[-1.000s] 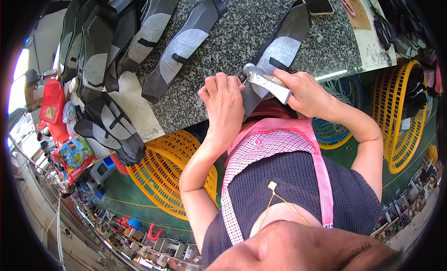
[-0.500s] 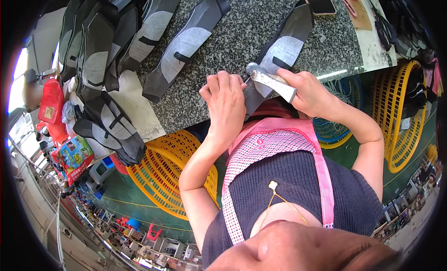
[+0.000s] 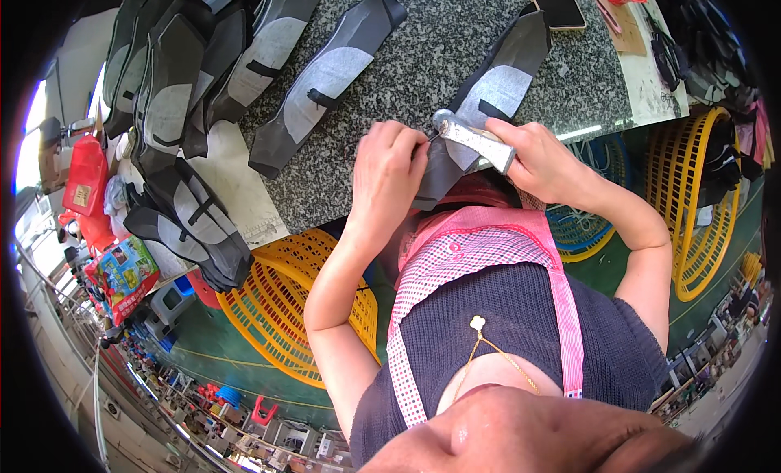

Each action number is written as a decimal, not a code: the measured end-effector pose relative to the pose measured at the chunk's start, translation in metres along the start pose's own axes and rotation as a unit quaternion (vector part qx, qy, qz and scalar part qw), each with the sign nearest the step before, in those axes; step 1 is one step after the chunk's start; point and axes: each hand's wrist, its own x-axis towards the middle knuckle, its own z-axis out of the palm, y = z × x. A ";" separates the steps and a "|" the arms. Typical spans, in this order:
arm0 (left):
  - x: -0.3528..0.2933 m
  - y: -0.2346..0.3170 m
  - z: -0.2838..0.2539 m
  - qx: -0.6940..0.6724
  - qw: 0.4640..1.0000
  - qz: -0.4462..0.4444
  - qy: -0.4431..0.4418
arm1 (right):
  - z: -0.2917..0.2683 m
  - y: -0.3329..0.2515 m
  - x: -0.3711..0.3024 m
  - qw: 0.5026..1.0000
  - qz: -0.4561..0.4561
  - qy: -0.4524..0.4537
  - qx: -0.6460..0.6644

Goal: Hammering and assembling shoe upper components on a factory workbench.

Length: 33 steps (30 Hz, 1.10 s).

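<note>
My right hand point(image 3: 538, 157) is closed round a hammer with a worn, silvery metal head point(image 3: 476, 144); its handle is hidden in the grip. The head's rounded end rests over or just above a dark grey shoe-upper-like piece point(image 3: 498, 89) with a pale grey patch and a short black strip. My left hand point(image 3: 389, 168) is at that piece's left edge, thumb and fingers pinched together. A thin dark bit shows between its fingertips and the hammer head, too small to name.
Similar dark pieces point(image 3: 325, 87) lie on the speckled stone tabletop point(image 3: 407, 74), with more stacked at the left point(image 3: 167, 91). A phone point(image 3: 557, 5) lies at the far edge. Yellow baskets point(image 3: 277, 310) stand below the table on both sides. Red bags point(image 3: 85, 176) hang at the left.
My left hand has drawn slightly left and back from the hammer head, its thumb and fingers now pinched closer. The hammer and my right hand have hardly moved.
</note>
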 end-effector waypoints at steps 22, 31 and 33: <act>-0.018 -0.023 -0.006 0.038 0.997 0.060 0.009 | -0.008 -0.030 0.017 0.996 0.051 -0.066 -0.017; -0.029 -0.034 -0.010 -0.016 0.999 0.035 0.027 | 0.006 -0.032 0.012 0.993 -0.021 -0.069 -0.095; -0.035 -0.030 -0.010 0.018 0.998 0.047 0.037 | -0.006 -0.034 0.022 0.995 0.054 -0.081 0.000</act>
